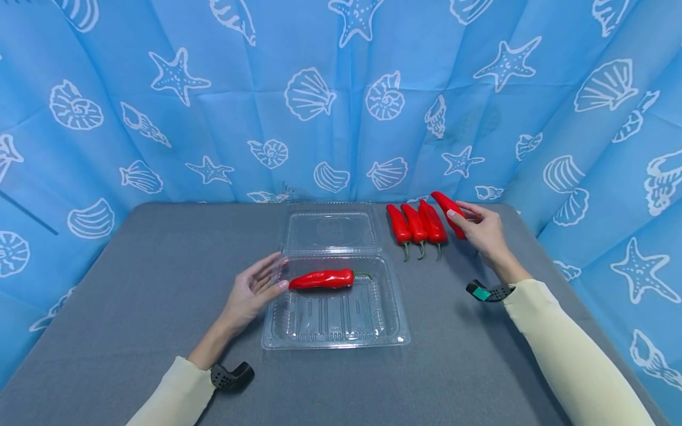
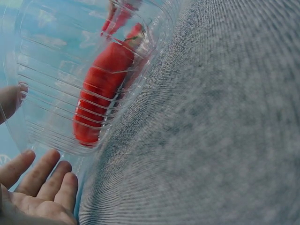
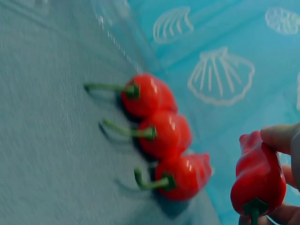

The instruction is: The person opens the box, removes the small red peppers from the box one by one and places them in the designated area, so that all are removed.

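My right hand (image 1: 486,232) pinches a red chili pepper (image 1: 447,213) between thumb and fingers at the right of the table. The right wrist view shows that pepper (image 3: 258,180) apart from the row, its green stem end facing the camera. Three more red peppers (image 1: 415,225) lie side by side just left of it, stems toward me. Another red pepper (image 1: 322,279) lies crosswise in the clear plastic container (image 1: 335,342), stem to the right. At the container's left wall is my left hand (image 1: 250,290), fingers extended outside it and thumb at the rim near the pepper's tip.
The container's clear lid (image 1: 330,231) lies folded back behind its base. Under everything is a grey cloth-covered table (image 1: 160,296). A blue curtain (image 1: 229,89) with white shell and starfish prints hangs behind the table and along its sides.
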